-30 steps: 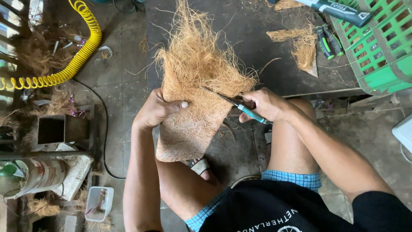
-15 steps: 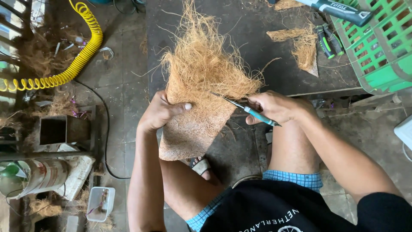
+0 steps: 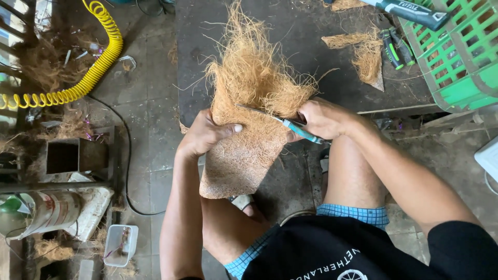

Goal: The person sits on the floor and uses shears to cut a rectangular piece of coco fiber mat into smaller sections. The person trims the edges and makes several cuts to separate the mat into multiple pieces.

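Hands meet at a sheet of coconut fibre (image 3: 244,140) held over the person's knees: the left hand (image 3: 205,136) is closed on its left edge, thumb pressed flat across the front, while the right hand (image 3: 321,119) is wrapped around the teal handles of a pair of scissors (image 3: 282,123), whose thin blades lie across the sheet pointing toward the left thumb. The lower half of the sheet is a dense, smooth mat; the upper half bursts into loose, wiry strands that fan up over the dark tabletop (image 3: 311,46). Beyond it lie a smaller tuft of fibre (image 3: 365,52), a green-handled tool (image 3: 392,49) just beside it, and a green plastic crate (image 3: 456,57) at the right edge. A yellow coiled hose (image 3: 91,67) runs along the floor at the left. The blade tips sit close to the left thumb, so a slip or a snag in the tough strands could nick it; a loose grip could also let the sheet twist and the cut wander. Whether the blades are parted or shut is hard to tell, as fibres blur them, and the right fingers hide the handles.
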